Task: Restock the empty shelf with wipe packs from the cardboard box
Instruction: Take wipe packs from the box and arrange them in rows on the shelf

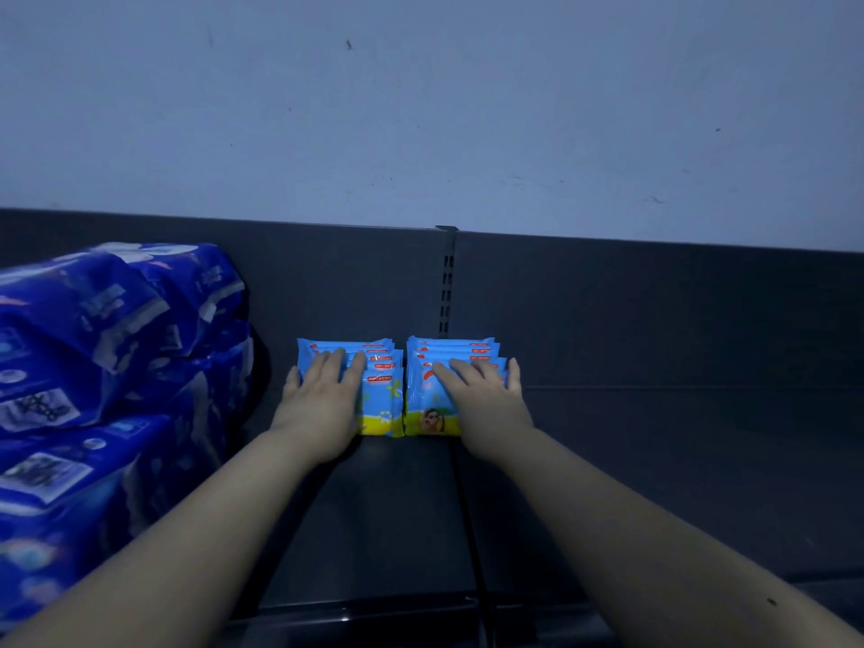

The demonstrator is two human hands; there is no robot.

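Head view: two short rows of wipe packs side by side on the dark shelf (pixel 654 460), left row (pixel 381 406) and right row (pixel 428 406) almost touching, set close to the back panel (pixel 654 311) and just to the near side of its slotted upright (pixel 447 292). Packs filed one behind another from near to far, printed faces turned toward the near side, long axis running left to right, red strip along each upper edge. Standing on edge; fully upright or leaning back, cannot tell. Left hand (pixel 322 399) palm down over the left row, fingers straight and spread across the pack tops, resting there and pinching nothing. Right hand (pixel 481 399) the same on the right row, fingers straight and fanned over the tops. Both hands flat, forearms reaching in from the near edge. Large blue bundles (pixel 93 367) in glossy wrap piled at the left end of the shelf, apart from the left row. Pale wall (pixel 421 109) above the back panel.
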